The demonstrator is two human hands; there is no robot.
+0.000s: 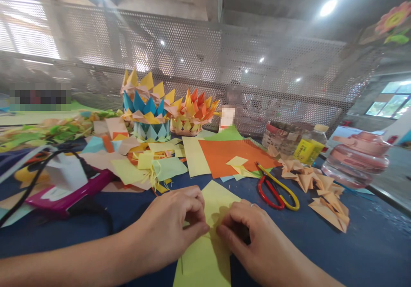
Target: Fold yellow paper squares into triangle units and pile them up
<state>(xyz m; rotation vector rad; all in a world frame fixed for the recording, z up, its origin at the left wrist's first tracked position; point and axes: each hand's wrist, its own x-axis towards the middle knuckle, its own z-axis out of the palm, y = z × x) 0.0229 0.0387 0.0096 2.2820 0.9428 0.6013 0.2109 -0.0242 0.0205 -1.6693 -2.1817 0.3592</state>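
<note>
A long pale yellow-green paper [205,261] lies on the blue tabletop in front of me, its far end coming to a point. My left hand [175,223] is closed at the paper's left side, thumb and fingers pinched together over it. From the right, my right hand [252,231] grips the same paper with curled fingers, a ring on one of them. The two thumbs are close together near the middle of the sheet. Fingertips partly hide the edges being held. Beyond my right hand lie scissors [278,190] with one red and one yellow handle.
Folded peach paper pieces [321,184] spread to the right, near a pink-lidded water bottle [356,163]. An orange sheet [231,154] and paper scraps lie ahead. Folded-paper crowns [150,128] stand behind them. A magenta power strip [73,193] with cables is at the left.
</note>
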